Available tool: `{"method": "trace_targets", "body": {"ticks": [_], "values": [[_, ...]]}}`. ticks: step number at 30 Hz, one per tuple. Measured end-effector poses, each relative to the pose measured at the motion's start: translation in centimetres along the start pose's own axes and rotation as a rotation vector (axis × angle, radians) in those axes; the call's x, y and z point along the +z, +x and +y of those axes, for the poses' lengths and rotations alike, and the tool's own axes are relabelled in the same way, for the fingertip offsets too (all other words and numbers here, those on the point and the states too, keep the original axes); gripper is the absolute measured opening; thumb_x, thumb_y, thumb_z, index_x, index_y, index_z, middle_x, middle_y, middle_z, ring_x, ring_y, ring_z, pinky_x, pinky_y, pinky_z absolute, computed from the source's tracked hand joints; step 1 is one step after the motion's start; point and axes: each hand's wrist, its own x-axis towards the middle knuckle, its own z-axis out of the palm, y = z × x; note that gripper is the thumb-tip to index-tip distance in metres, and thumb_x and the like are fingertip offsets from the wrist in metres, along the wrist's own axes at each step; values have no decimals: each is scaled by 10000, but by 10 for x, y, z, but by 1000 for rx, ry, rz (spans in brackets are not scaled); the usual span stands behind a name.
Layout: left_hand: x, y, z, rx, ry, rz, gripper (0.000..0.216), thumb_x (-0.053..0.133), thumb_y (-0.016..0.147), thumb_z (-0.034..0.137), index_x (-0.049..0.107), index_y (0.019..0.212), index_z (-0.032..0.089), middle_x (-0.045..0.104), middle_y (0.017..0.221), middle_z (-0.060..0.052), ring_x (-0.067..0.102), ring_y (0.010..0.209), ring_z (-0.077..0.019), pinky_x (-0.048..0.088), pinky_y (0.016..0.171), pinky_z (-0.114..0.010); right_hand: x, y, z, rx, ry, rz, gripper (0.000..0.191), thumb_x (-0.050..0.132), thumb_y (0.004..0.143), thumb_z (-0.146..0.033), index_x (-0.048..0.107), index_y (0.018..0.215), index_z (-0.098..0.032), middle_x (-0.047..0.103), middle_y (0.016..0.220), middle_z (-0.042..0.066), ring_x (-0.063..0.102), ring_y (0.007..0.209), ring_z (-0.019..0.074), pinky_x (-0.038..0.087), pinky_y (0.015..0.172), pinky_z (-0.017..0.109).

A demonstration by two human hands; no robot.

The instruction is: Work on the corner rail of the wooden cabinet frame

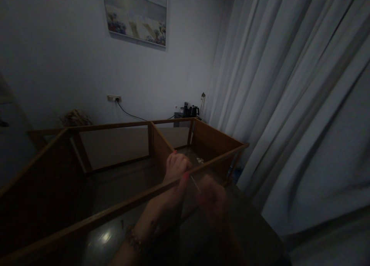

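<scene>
A brown wooden furniture frame [121, 209] lies open on the floor, with a middle divider [160, 144] and side panels. My left hand [176, 169] is curled over the frame's near rail beside the divider, thumb pressed on the rail. My right hand [212, 204] is blurred just to the right, fingers pinched on a thin pale rod-like thing [195, 184] that points at the rail. A bracelet [134, 239] sits on my left wrist. The room is dim.
Grey curtains [289, 104] hang at the right. A picture [135, 15] is on the back wall above a socket and cable [114, 99]. A kettle and dark items [190, 111] stand on a small table behind the frame. The floor [104, 235] is glossy.
</scene>
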Motion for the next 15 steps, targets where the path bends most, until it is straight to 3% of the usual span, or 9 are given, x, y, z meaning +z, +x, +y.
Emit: {"method": "trace_targets", "body": {"ticks": [2, 4, 8, 15], "values": [[1, -1, -1, 2, -9, 3, 358, 177, 1082, 421, 473, 950, 267, 595, 1014, -60, 549, 1045, -281, 396, 1181, -570, 0, -2, 3, -88, -63, 123, 409, 644, 983, -653, 634, 912, -251, 651, 747, -25, 617, 658, 153, 485, 594, 275], [2, -1, -3, -5, -4, 5, 346, 190, 1077, 414, 475, 948, 267, 593, 1001, -59, 549, 1036, -281, 393, 1188, -576, 0, -3, 3, -197, -128, 156, 322, 657, 1005, -584, 663, 1031, -263, 696, 814, -9, 656, 705, 163, 520, 623, 289], [1, 1, -2, -37, 15, -15, 318, 221, 1064, 392, 488, 946, 267, 597, 993, -60, 558, 1043, -284, 389, 1210, -584, -2, -1, -1, -364, -227, 103, 170, 625, 1066, -389, 727, 1122, -266, 745, 787, 2, 699, 692, 174, 562, 633, 317], [-19, 4, 40, -108, 33, -3, 279, 253, 1045, 272, 532, 1062, 257, 610, 1139, -85, 541, 1210, -289, 344, 1269, -566, -11, 5, 2, -445, -164, -7, 287, 627, 1062, -368, 704, 1293, -217, 823, 901, 64, 787, 803, 210, 649, 704, 334]]}}
